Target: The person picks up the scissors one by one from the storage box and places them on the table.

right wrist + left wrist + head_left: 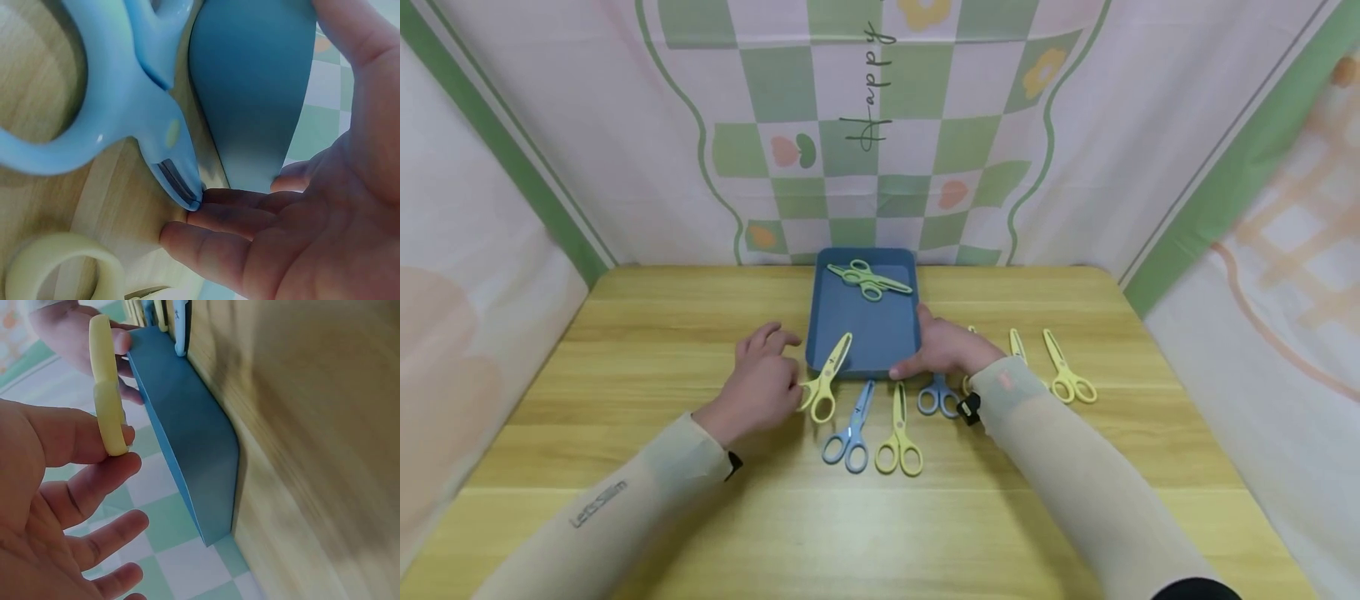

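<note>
My left hand pinches a pair of yellow scissors by a handle, between thumb and index finger; its other fingers are spread. The blades reach over the near left corner of a blue tray. My right hand holds the tray's near right corner, thumb at the front and fingers along the right side. Inside the tray's far end lie overlapping green scissors. In the right wrist view, blue scissors lie close to the right fingertips.
Before the tray lie other blue scissors and yellow scissors. More yellow scissors lie on the right, some partly hidden by the right arm. A patterned curtain hangs behind the wooden table.
</note>
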Demonstrator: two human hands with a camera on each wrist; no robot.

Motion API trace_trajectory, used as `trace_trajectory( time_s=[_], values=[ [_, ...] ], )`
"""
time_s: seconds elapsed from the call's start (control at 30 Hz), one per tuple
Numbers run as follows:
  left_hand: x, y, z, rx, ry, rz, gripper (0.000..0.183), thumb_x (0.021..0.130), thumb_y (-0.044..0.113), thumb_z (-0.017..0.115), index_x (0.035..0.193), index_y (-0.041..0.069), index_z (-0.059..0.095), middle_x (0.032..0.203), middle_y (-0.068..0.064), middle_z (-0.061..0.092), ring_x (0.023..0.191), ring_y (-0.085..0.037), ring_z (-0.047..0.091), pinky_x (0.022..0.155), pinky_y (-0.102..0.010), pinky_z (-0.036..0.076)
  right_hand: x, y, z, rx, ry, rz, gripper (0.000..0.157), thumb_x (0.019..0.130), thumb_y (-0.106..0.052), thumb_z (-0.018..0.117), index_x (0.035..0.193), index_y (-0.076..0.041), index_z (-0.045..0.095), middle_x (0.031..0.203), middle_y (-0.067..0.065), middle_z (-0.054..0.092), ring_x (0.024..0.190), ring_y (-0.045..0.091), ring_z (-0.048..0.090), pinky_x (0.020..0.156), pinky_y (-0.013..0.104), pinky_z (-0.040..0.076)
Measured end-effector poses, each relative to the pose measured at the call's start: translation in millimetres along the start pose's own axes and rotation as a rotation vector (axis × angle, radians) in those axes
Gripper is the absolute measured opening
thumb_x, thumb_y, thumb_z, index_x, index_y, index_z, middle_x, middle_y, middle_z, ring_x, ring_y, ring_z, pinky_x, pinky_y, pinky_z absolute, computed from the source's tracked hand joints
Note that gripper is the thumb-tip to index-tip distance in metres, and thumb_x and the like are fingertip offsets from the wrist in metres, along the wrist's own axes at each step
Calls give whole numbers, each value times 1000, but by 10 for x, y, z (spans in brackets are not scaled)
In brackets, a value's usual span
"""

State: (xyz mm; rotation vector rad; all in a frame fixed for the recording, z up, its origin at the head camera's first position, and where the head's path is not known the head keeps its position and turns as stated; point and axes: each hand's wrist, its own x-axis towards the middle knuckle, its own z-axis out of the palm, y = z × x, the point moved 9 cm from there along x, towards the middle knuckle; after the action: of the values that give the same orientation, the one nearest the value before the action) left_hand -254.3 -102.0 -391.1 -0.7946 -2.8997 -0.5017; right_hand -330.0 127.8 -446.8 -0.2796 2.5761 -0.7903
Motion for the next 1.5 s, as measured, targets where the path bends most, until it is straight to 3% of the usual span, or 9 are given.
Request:
trace_trajectory(
  time_s=[0.13, 0.33, 0.6, 1.1, 1.5],
  values=[
    [-98, -18, 20, -7, -2, 19, 32, 80, 9, 71, 54, 20, 56, 131, -16, 56, 137, -45, 27, 108, -63, 16, 3, 2, 5, 13, 3, 1, 143, 68, -48, 91, 156, 3, -9, 154, 34, 26, 139, 43, 34, 113, 50, 27],
    [-279, -103, 145, -8, -78, 25, 33, 79, 14, 77, 56, 24, 56, 132, -14, 56, 138, -44, 27, 108, -63, 18, 4, -27, 11, 22, 3, -26, 143, 67, -48, 91, 156, 3, -8, 153, 34, 28, 138, 42, 36, 113, 49, 27],
    [-453, -246, 239, -18, -127, -14, 35, 78, 16, 79, 56, 27, 54, 132, -14, 56, 138, -43, 27, 108, -62, 17, 12, -40, -2, 54, 8, -43, 139, 68, -41, 92, 157, 2, -7, 152, 33, 31, 137, 40, 37, 113, 48, 27],
    [-335, -279, 386, 25, -169, -102, 29, 81, 17, 75, 57, 24, 59, 128, -12, 58, 134, -43, 32, 106, -61, 22, 26, -10, 8, 16, 16, -31, 141, 67, -48, 92, 157, 2, -6, 149, 33, 35, 134, 42, 40, 112, 49, 30],
    [-299, -289, 421, 41, -158, -104, 25, 79, 23, 73, 57, 26, 62, 126, -14, 60, 133, -46, 33, 103, -62, 25, 10, -22, 0, 14, 13, -27, 139, 69, -45, 91, 156, 3, -6, 150, 34, 34, 135, 42, 39, 112, 49, 30]
  ],
)
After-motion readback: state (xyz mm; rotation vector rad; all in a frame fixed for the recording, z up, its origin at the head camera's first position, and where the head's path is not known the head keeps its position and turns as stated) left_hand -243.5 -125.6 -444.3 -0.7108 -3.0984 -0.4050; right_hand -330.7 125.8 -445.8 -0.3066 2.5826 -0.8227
